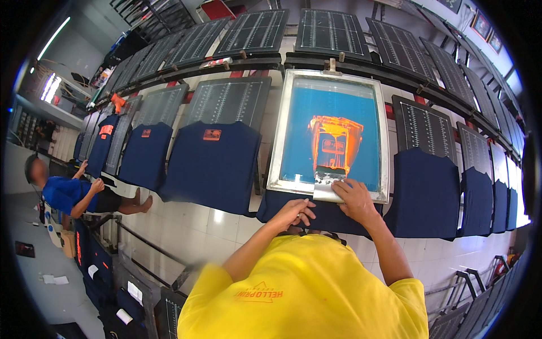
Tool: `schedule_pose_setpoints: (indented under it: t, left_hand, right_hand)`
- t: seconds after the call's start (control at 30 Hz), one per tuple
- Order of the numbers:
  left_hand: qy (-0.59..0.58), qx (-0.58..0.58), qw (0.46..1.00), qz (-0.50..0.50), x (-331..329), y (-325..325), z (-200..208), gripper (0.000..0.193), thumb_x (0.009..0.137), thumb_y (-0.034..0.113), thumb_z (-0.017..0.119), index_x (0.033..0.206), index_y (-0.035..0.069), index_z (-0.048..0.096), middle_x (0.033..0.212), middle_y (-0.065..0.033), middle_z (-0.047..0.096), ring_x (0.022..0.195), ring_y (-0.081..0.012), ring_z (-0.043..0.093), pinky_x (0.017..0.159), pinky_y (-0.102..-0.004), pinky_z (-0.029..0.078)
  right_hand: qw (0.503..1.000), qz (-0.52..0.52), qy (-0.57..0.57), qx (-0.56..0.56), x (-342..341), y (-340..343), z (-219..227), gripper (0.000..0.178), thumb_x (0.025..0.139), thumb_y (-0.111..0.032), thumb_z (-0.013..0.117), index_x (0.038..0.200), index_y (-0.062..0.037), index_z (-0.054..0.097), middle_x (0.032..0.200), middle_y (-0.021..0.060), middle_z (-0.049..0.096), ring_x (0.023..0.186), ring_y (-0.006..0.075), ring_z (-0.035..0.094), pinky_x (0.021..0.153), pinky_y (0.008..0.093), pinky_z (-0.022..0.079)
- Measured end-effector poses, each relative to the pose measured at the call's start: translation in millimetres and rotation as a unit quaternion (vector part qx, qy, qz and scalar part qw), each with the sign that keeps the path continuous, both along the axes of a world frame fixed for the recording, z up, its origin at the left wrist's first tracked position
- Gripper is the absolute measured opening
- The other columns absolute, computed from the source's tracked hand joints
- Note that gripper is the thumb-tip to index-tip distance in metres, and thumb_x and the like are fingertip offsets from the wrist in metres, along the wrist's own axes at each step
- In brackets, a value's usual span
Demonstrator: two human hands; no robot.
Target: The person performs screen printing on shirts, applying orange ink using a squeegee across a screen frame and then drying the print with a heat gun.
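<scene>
A silver-framed printing screen (280, 121) with blue mesh lies on a board in front of me. Orange ink (354, 141) is spread in a thick patch around the small design in its middle. My right hand (357, 200) grips a metal squeegee (327, 189), whose lower end overlaps the near rim of the frame and whose far edge meets the ink. Beside the near rim, my left hand (296, 214) is loosely curled, and no object shows in its fingers. A navy shirt (333, 214) hangs out from under the screen's near side.
Navy shirts lie on boards to the left (212, 164) and right (423, 186); some left ones bear small orange prints. A second row of black boards (333, 34) stands beyond a rail. At far left, a person in blue (68, 193) handles a shirt.
</scene>
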State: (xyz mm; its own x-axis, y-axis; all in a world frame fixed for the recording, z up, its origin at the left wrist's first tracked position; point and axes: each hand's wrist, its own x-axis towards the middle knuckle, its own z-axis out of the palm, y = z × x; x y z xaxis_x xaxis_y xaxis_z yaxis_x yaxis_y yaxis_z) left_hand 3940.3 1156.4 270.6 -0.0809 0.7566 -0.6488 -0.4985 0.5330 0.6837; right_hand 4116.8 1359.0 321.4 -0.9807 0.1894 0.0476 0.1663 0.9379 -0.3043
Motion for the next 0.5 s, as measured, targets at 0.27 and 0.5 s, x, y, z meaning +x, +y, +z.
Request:
schedule_pose_setpoints:
  t: [0.27,0.5]
  left_hand:
    - [-0.146,0.035,0.988,0.034,9,29,-27,0.045,0.110,0.036,0.036,0.123,-0.002,0.056,0.098,-0.0132,0.069,0.066,-0.0139,0.065,0.045,-0.0206,0.038]
    - [-0.047,0.070,0.996,0.021,4,26,-53,0.049,0.109,0.042,0.036,0.117,-0.001,0.059,0.088,-0.0106,0.070,0.059,-0.0121,0.059,0.048,-0.0199,0.037]
  right_hand:
    - [0.996,-0.052,0.077,-0.005,-22,17,17,0.049,0.064,-0.009,0.077,0.110,-0.0088,0.062,0.108,0.0062,0.066,0.098,0.0279,0.059,0.082,0.0429,0.046]
    - [0.990,-0.079,0.116,-0.019,-36,14,1,0.052,0.063,-0.007,0.076,0.113,-0.0080,0.062,0.107,0.0073,0.065,0.100,0.0278,0.058,0.083,0.0421,0.045]
